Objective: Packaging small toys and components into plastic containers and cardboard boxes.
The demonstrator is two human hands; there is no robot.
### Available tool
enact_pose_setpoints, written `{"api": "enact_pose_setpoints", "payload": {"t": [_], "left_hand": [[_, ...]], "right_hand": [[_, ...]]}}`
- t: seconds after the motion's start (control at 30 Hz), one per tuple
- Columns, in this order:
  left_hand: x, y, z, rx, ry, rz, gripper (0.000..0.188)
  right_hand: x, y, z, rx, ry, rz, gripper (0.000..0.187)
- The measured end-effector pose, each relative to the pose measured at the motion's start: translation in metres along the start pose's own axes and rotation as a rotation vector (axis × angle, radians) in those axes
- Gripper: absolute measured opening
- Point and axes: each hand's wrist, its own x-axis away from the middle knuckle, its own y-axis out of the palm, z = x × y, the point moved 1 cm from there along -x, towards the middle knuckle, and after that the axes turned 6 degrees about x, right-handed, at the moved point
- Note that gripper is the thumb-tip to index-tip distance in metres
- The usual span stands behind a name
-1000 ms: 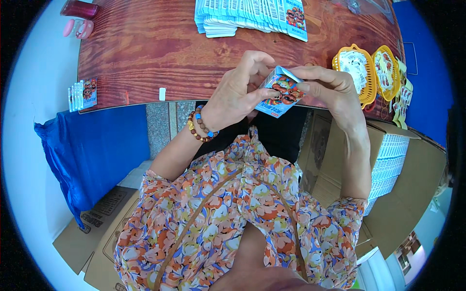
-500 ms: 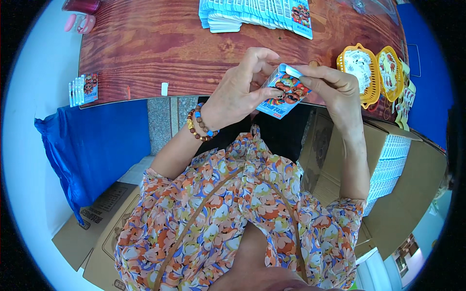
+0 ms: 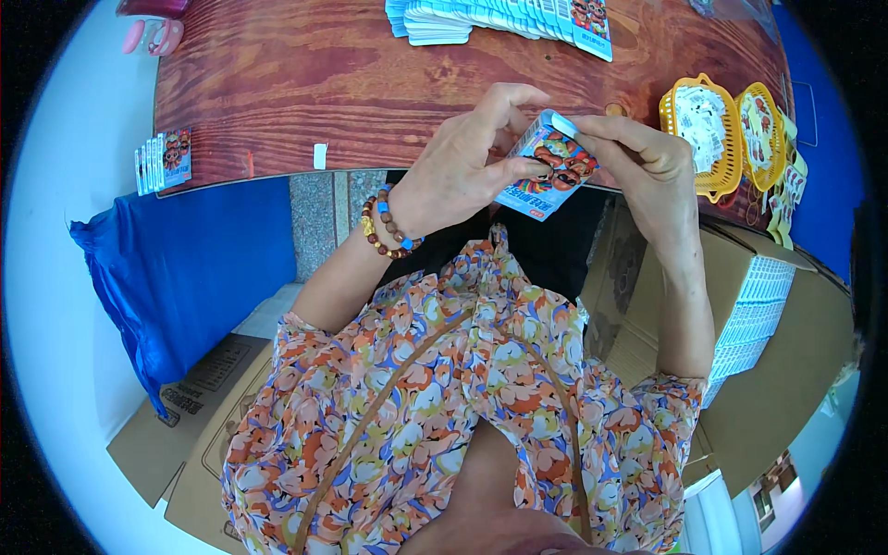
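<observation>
Fingers of the left hand (image 3: 453, 180) are clamping the small blue box (image 3: 560, 185), thumb pressing its printed face; right hand (image 3: 652, 176) is touching its top end, thumb and forefinger nearly meeting, can't tell if they're gripping. Box is hanging over the near edge of the reddish wood-grain table (image 3: 277, 102). Fanned blue cartons (image 3: 499, 18) are lying at the far side, a short row of boxes (image 3: 171, 159) is standing at the left corner, two yellow baskets (image 3: 730, 153) are sitting right, holding small pieces. Blue cloth (image 3: 203, 245) is hanging lower left, packed cardboard carton (image 3: 786, 370) is standing lower right, pale wall (image 3: 55, 305) is running down the left
</observation>
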Motion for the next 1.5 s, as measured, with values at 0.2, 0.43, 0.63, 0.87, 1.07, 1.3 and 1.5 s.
{"api": "enact_pose_setpoints", "payload": {"t": [0.2,0.43,0.63,0.87,1.07,1.3,1.5], "left_hand": [[0.001,0.007,-0.005,0.043,-0.034,0.078,0.057],[0.000,0.012,-0.015,0.128,-0.032,0.106,0.056],[0.001,0.009,-0.019,0.326,-0.065,0.146,0.043],[0.029,-0.009,-0.020,0.207,-0.045,0.237,0.036],[0.065,-0.134,0.026,-0.934,-0.015,0.814,0.051],[0.156,-0.294,0.000,-1.600,-0.293,0.947,0.034],[0.155,-0.318,-0.025,-1.750,-0.275,0.924,0.034]], "right_hand": [[0.002,-0.001,-0.007,0.248,-0.218,0.043,0.020],[0.009,0.002,-0.003,0.297,-0.276,0.002,0.032],[0.014,0.011,0.014,-0.207,-0.029,-0.012,0.042],[-0.016,0.015,0.015,0.037,-0.368,-0.218,0.030],[-0.017,0.025,0.015,-0.218,-0.056,0.003,0.030],[-0.031,0.061,0.018,0.014,-0.222,-0.184,0.023],[-0.037,0.051,0.025,0.231,-0.269,-0.042,0.022]]}}
